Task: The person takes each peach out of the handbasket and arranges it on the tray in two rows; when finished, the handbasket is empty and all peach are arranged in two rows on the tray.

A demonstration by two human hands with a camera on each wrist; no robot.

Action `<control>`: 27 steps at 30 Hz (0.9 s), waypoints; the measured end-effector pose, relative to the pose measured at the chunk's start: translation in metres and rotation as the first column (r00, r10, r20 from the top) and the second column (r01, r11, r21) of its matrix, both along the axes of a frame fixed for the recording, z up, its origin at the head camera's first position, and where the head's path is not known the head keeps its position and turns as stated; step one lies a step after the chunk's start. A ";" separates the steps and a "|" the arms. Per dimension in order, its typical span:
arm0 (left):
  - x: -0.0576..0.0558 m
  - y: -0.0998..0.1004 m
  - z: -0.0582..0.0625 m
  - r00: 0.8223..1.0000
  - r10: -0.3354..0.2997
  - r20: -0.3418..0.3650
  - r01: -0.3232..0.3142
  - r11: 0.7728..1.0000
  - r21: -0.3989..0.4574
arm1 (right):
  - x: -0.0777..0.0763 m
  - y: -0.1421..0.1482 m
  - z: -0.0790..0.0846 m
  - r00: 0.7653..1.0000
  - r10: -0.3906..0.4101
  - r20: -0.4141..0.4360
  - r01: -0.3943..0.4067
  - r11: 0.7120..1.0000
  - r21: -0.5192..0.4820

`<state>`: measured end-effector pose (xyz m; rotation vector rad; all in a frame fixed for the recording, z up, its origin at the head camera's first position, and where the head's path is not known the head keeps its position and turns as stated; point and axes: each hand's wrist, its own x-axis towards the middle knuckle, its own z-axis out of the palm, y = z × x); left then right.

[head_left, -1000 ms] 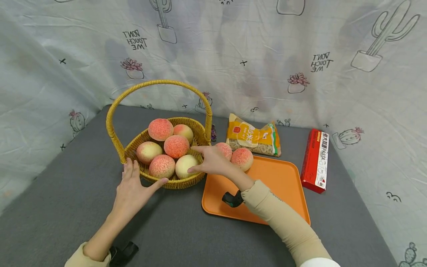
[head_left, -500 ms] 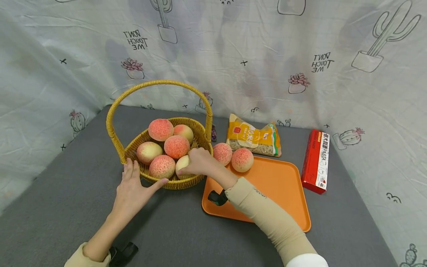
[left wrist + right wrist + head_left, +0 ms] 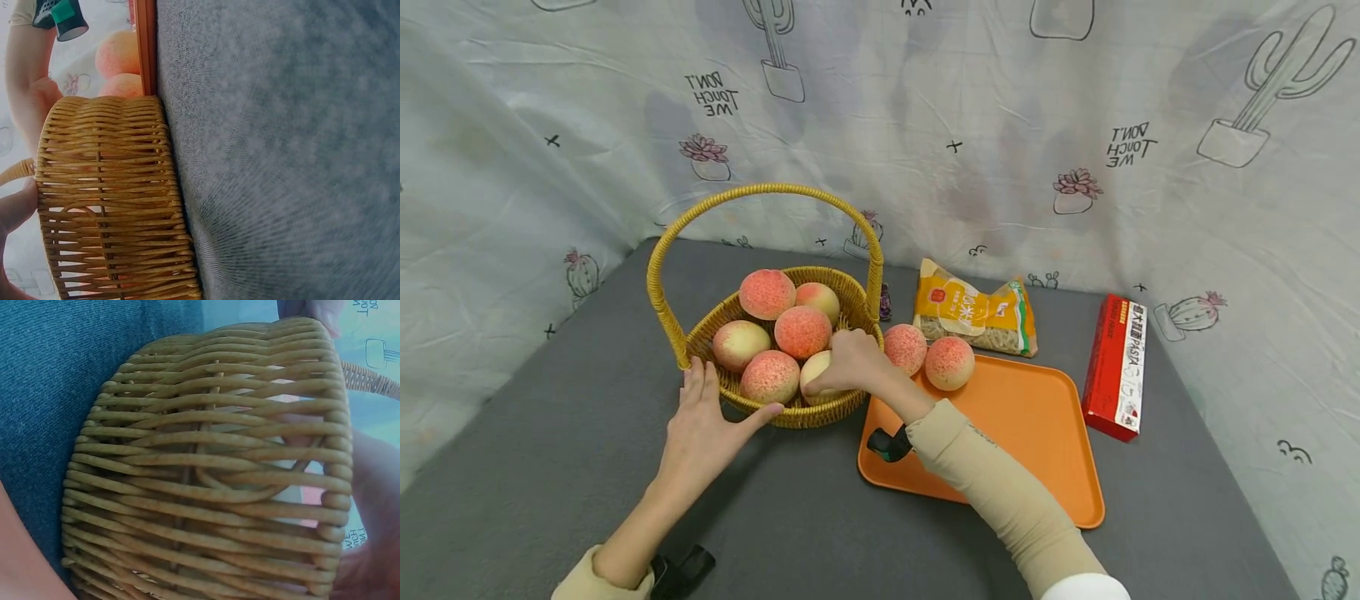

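A yellow wicker basket (image 3: pixel 805 417) with a tall arched handle stands on the left, holding several peaches. Its front right holds a pale peach (image 3: pixel 814 370), gripped by my right hand (image 3: pixel 859 363) with the thumb on its near side. The far fingers are hidden behind the hand. My left hand (image 3: pixel 706 437) rests against the basket's left front, fingers straight near the handle's foot and thumb stretched along the rim. In the left wrist view that thumb (image 3: pixel 20 205) touches the woven wall. The right wrist view shows mostly the basket's wicker side (image 3: pixel 206 456).
Right of the basket lies an orange tray (image 3: pixel 1030 433), with two peaches (image 3: pixel 950 363) at its back left corner. Behind it is a yellow food packet (image 3: pixel 973 310). A red pasta box (image 3: pixel 1108 367) lies at the right. A printed cloth (image 3: pixel 925 125) hangs behind the grey table.
My right hand has gone from spread fingers over the pale peach to gripping it, shifting slightly left. The left hand keeps its place at the basket.
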<state>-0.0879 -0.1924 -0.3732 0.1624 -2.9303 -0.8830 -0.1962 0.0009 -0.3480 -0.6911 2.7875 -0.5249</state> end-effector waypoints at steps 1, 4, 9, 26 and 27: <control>0.000 0.000 0.000 1.000 0.000 0.002 0.000 1.000 0.001 | 0.000 0.001 -0.001 1.000 0.002 -0.010 -0.002 1.000 -0.015; 0.000 0.000 0.001 1.000 0.000 0.015 0.000 1.000 0.008 | 0.000 0.004 -0.001 1.000 0.001 -0.025 -0.003 0.998 -0.064; 0.000 0.000 0.002 1.000 -0.003 0.012 0.003 1.000 0.007 | 0.002 0.010 -0.001 1.000 -0.014 -0.028 0.009 0.988 -0.154; 0.001 0.000 0.000 1.000 -0.002 0.007 0.002 1.000 0.006 | 0.009 0.028 -0.004 0.996 -0.089 0.002 0.083 0.920 -0.383; 0.000 0.000 0.000 1.000 -0.001 0.006 0.001 1.000 0.006 | 0.009 0.029 -0.005 0.996 -0.093 0.011 0.089 0.912 -0.401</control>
